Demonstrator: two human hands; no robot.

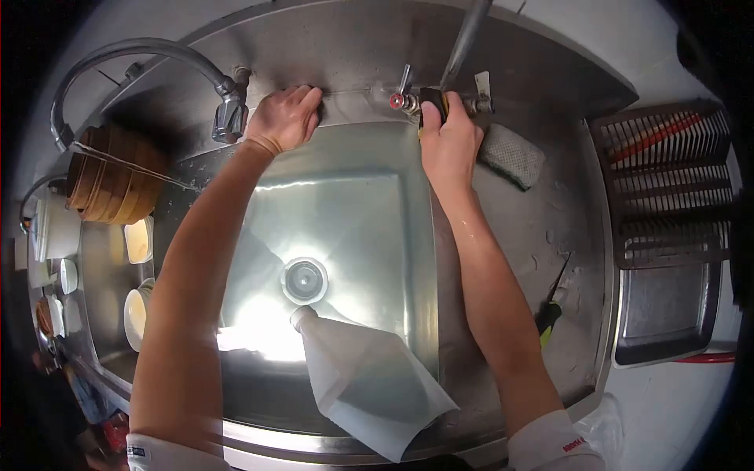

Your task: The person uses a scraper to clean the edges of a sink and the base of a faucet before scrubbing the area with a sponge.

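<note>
At the back ledge of the steel sink (338,212), my left hand (284,118) rests with its fingers curled against the metal; what it holds, if anything, is hidden. My right hand (450,141) grips a dark sponge with a yellow edge (433,97) beside the red-marked tap valve (398,101). Just right of that hand, a grey scrubbing pad (512,155) lies on the steel counter. A whitish translucent bag or sheet (369,377) hangs over the sink's front, its narrow end near the drain (304,280).
A curved faucet (141,47) arches over at the left, near stacked wooden steamers (118,177) and white bowls (135,320). On the right counter lies a knife with a black and green handle (549,318). Dark racks (667,180) and a metal tray (667,306) stand far right.
</note>
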